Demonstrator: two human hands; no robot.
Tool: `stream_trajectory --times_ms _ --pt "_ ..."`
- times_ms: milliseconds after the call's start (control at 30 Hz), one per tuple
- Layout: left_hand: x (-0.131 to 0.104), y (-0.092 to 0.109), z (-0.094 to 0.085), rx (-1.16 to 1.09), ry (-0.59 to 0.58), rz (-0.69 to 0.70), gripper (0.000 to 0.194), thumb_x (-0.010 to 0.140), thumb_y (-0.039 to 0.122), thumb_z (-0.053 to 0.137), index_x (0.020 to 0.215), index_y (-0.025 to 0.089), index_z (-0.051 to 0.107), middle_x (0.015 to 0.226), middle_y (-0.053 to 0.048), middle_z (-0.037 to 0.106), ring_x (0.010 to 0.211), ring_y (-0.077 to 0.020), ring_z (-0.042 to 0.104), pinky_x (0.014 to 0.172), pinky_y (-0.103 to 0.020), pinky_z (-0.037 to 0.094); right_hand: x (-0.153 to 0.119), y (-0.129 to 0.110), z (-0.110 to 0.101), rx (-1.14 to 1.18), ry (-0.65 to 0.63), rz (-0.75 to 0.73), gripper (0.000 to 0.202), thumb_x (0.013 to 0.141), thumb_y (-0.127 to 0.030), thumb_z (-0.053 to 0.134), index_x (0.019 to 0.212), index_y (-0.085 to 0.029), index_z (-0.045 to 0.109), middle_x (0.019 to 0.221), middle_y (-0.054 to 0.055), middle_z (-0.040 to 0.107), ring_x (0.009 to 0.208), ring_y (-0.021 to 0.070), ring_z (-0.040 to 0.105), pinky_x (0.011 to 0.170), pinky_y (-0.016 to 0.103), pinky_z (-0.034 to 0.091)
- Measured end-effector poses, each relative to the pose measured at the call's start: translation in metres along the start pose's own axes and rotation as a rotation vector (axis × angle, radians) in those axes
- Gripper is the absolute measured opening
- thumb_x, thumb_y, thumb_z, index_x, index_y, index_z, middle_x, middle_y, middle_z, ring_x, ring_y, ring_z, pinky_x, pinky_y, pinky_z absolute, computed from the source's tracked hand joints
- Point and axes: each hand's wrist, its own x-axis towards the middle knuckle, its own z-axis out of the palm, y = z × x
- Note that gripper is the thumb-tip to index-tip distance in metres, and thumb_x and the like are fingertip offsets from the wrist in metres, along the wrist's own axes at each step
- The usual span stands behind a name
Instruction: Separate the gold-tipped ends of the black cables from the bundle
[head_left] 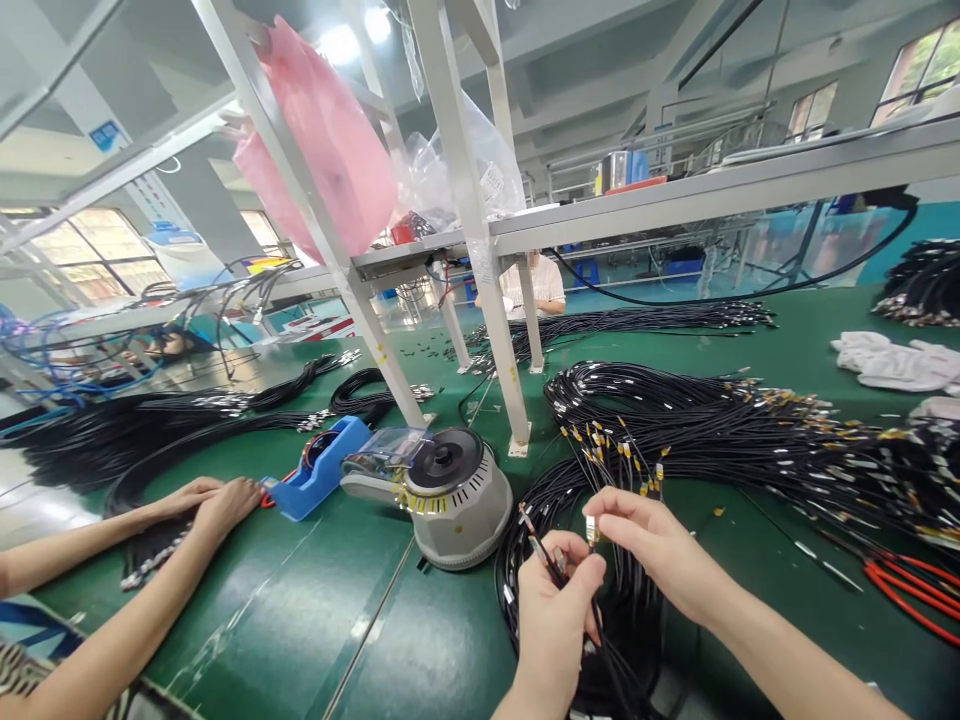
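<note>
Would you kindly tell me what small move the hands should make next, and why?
I would probably press the white label snugly with the right hand: its fingertips pinch the label, while the left hand grips black cables just below. Whether it is fully wrapped is too small to tell.

left fingers (pixel 589 577) holding black cables (pixel 616 672), right fingers (pixel 615 503) pinching tag (pixel 591 528)

Heaped black cables (pixel 697 425), a green workbench (pixel 300 610) and a grey tape dispenser (pixel 461 525) mark this as a factory workshop.
</note>
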Motion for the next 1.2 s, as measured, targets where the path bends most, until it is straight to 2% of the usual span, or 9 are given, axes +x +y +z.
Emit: stream_trajectory --times_ms 100,267,400,500,867,967,1100,1200 --pt "0.001 -0.001 -0.002 -0.013 0.014 -0.009 0.027 0.067 0.036 0.065 0.068 0.016 0.048 0.043 0.011 0.036 0.028 -0.0017 0.029 0.03 -0.015 0.027 0.003 0.005 -0.004 0.111 0.008 0.07 0.019 0.078 -0.034 0.056 0.088 -0.019 0.062 0.084 0.002 0.059 0.08 0.0182 0.05 0.076 0.031 0.038" --pt "0.001 -0.001 -0.004 -0.03 -0.001 -0.01 0.028 0.067 0.037 0.066 0.069 0.016 0.048 0.041 0.011 0.035 0.028 -0.002 0.03 0.03 -0.015 0.027 0.003 0.007 -0.004 0.115 -0.073 0.039 0.015 0.076 -0.031 0.06 0.073 -0.017 0.061 0.071 0.0 0.054 0.07 0.0156 0.046 0.067 0.028 0.036" --pt "0.001 -0.002 -0.005 -0.077 -0.032 -0.004 0.028 0.069 0.037 0.065 0.07 0.015 0.049 0.046 0.009 0.042 0.029 -0.0017 0.032 0.03 -0.015 0.028 0.002 0.007 -0.002 0.115 -0.086 0.047 0.017 0.076 -0.031 0.062 0.069 -0.016 0.059 0.068 -0.002 0.052 0.068 0.0136 0.044 0.065 0.026 0.035" --pt "0.001 -0.004 -0.005 -0.145 -0.08 -0.025 0.027 0.072 0.037 0.064 0.07 0.014 0.05 0.049 0.006 0.048 0.029 -0.0009 0.031 0.03 -0.014 0.027 0.003 0.007 -0.001 0.123 -0.091 0.059 0.018 0.076 -0.032 0.062 0.068 -0.016 0.059 0.066 -0.002 0.053 0.066 0.0133 0.045 0.065 0.026 0.035" --pt "0.007 -0.008 -0.005 -0.452 -0.233 -0.12 0.022 0.07 0.031 0.066 0.07 0.014 0.052 0.05 0.004 0.051 0.029 0.0 0.028 0.028 -0.013 0.024 0.001 0.009 0.005 0.184 -0.069 0.071 0.023 0.076 -0.032 0.063 0.063 -0.016 0.055 0.061 -0.003 0.05 0.062 0.0115 0.042 0.062 0.024 0.034" --pt "0.007 -0.012 -0.006 -0.509 -0.304 -0.164 0.023 0.069 0.031 0.067 0.067 0.015 0.05 0.049 0.002 0.052 0.028 -0.0004 0.027 0.028 -0.014 0.025 0.0 0.012 0.005 0.248 -0.1 0.091 0.021 0.075 -0.033 0.064 0.066 -0.016 0.055 0.062 -0.004 0.049 0.061 0.0106 0.042 0.06 0.023 0.033" --pt "0.007 -0.015 -0.007 -0.525 -0.385 -0.243 0.028 0.065 0.033 0.069 0.065 0.015 0.049 0.041 0.003 0.048 0.026 -0.0022 0.027 0.027 -0.015 0.022 -0.001 0.017 0.004 0.318 -0.205 0.066 0.024 0.072 -0.036 0.067 0.085 -0.017 0.059 0.068 -0.003 0.049 0.063 0.0111 0.044 0.059 0.023 0.033" --pt "0.007 -0.013 -0.006 -0.519 -0.416 -0.294 0.032 0.063 0.036 0.07 0.06 0.015 0.046 0.039 0.004 0.045 0.026 -0.0028 0.029 0.027 -0.015 0.022 -0.001 0.016 0.004 0.267 -0.228 -0.028 0.023 0.074 -0.037 0.064 0.07 -0.016 0.055 0.068 -0.002 0.047 0.063 0.0115 0.043 0.059 0.024 0.034"
